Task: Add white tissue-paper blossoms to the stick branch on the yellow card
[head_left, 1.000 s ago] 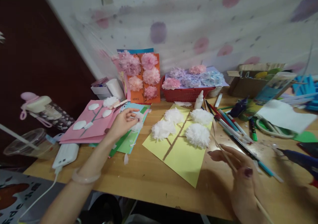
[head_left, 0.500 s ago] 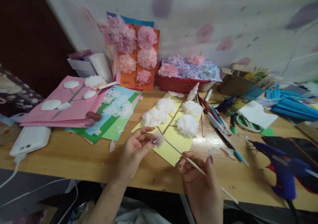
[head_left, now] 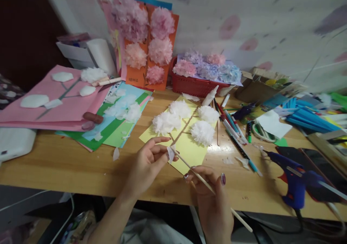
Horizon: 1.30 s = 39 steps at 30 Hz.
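Observation:
Between the thumb and fingers of my left hand (head_left: pixel 151 161) is a small piece of white tissue paper (head_left: pixel 170 153). My right hand (head_left: pixel 213 193) grips a thin wooden stick (head_left: pixel 202 179), whose far tip meets the tissue while its thicker end sticks out toward the table's front edge. Beyond both hands lies a yellow sheet (head_left: pixel 187 150) with a drawn brown branch and several fluffy white paper flowers (head_left: pixel 202 133) on it.
On the right lie a blue glue gun (head_left: pixel 290 175), dark phones (head_left: pixel 325 168) and several pens (head_left: pixel 235 128). A red basket (head_left: pixel 195 85) of paper flowers stands behind. Pink sheets (head_left: pixel 62 92) and green sheets (head_left: pixel 94 132) are at left; a flower-covered orange card (head_left: pixel 138 74) leans at the back.
The tissue, flat around the stick's tip earlier, now looks folded in my left fingers. Both hands stay close together, and the whole view has shifted slightly.

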Tool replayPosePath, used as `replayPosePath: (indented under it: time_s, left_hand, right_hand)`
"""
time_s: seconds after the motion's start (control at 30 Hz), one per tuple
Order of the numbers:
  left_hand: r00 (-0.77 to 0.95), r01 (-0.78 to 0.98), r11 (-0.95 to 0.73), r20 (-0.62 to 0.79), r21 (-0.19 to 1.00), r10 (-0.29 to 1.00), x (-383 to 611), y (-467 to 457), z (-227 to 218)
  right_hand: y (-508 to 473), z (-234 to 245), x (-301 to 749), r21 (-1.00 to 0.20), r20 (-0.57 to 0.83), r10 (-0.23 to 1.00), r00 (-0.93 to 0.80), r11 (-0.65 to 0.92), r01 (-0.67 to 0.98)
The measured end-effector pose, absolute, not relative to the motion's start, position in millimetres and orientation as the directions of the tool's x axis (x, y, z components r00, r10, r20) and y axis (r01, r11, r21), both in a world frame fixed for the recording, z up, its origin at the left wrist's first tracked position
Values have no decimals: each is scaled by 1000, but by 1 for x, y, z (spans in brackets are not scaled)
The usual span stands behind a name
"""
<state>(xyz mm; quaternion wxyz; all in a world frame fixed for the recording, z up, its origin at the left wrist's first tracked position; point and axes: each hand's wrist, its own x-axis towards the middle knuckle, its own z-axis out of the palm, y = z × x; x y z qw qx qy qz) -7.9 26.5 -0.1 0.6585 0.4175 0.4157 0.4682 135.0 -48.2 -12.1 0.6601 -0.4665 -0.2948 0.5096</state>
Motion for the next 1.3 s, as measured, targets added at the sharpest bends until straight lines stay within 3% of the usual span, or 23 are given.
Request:
replayPosePath:
  time_s: [0.43,0.6,0.8,1.3]
  left_hand:
    - [250,-303,277,-205,912,946,-14,26,2]
    - [282,-285,288,-207,914,937,-14,24,5]
    - [281,-218,272,-207,937,937,-14,24,10]
    - [249,-270,279,-213,922,945,-17,19,10]
  right_hand:
    - [-49,-15,143,-943,48,948,314,147,-300]
    - [-45,-13,153,-922,-57,969,242,41,-385]
    - [-44,-9,155,-912,-59,984,168,15,-411]
    - [-48,-12,157,-907,-114,962,247,0,-422]
